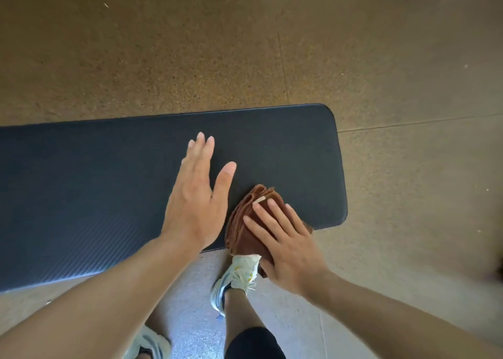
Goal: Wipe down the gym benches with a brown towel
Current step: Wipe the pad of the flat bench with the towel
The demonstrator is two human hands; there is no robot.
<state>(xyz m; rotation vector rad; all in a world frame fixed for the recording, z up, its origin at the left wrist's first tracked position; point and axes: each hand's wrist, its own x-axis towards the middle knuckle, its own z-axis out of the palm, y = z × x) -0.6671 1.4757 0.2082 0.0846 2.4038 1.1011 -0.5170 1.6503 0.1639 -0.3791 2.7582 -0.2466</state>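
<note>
Partly hidden, the brown towel (246, 222) lies under the flat right hand (285, 247); left hand (196, 198) spread flat.

- Gym bench (109, 184), black padded top: one, only partly in view.
- Brown towel (245, 230), folded in layers: one.
- Hands: two, the left hand (194, 198) and the right hand (288, 249).
- Forearms, bare: two.
- Sneakers, pale with laces: two, one sneaker (236, 279) in full view and another sneaker (148, 343) cut off by the lower edge.
- Speckled rubber floor (245, 45): one, with seams crossing it.
</note>
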